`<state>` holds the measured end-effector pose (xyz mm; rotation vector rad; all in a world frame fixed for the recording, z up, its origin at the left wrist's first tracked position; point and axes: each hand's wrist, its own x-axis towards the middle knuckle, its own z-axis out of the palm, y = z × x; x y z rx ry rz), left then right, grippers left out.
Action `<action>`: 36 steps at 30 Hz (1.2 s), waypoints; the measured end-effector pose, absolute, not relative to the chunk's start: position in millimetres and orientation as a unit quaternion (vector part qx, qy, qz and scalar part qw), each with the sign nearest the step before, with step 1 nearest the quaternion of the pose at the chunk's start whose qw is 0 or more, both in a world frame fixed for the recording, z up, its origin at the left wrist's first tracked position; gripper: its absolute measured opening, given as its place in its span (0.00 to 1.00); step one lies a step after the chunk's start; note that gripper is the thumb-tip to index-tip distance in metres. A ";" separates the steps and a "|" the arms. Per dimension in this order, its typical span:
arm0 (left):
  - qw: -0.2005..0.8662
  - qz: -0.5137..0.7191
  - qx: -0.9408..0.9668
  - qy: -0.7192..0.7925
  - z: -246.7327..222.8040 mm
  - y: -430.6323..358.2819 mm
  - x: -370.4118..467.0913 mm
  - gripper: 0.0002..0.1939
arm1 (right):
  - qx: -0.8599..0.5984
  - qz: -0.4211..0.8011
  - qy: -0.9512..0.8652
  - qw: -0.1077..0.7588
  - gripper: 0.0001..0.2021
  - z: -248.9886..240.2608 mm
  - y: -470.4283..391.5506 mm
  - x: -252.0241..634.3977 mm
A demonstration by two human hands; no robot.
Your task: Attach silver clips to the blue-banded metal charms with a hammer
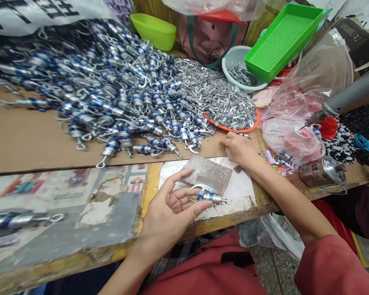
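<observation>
My left hand [169, 209] holds a silver and blue metal fitting [211, 196] between thumb and fingers, its ring end pointing right. Beneath and behind the fitting lies a flat grey metal block [207, 173] on white paper [244, 190]. My right hand [238, 148] is at the near edge of an orange-rimmed tray [257, 119] heaped with small silver parts [221, 94]. Its fingers are bent together, and whatever they pinch is too small to make out. Just behind it, another small blue and silver piece lies by the rim.
A large heap of blue and silver fittings [119, 90] covers the back left. Behind stand a green basket [285, 41], a pale bowl [227, 65] and a lime container [153, 32]. At right are a powered tool [353, 92], plastic bags and a lidded metal-topped jar [320, 173].
</observation>
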<state>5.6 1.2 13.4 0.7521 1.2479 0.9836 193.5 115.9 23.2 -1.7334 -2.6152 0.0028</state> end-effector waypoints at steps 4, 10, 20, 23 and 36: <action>0.646 0.431 0.328 0.537 14.5 0.7 5.9 0.40 | -0.483 0.102 -0.859 0.137 0.08 49.4 82.9 196.7; 0.666 0.430 0.321 0.517 15.3 1.5 5.3 0.41 | -0.359 0.228 -0.900 0.101 0.06 65.4 44.0 186.5; 0.655 0.447 0.315 0.522 17.2 -1.2 7.3 0.38 | -0.381 0.166 -0.865 0.283 0.12 40.6 35.8 174.1; 0.643 0.446 0.317 0.535 18.0 -1.4 8.1 0.37 | -0.528 0.079 -0.786 0.313 0.09 38.2 17.3 214.0; 0.640 0.437 0.341 0.532 7.5 0.9 5.1 0.42 | -0.522 0.019 -0.824 0.221 0.22 55.1 -21.9 233.2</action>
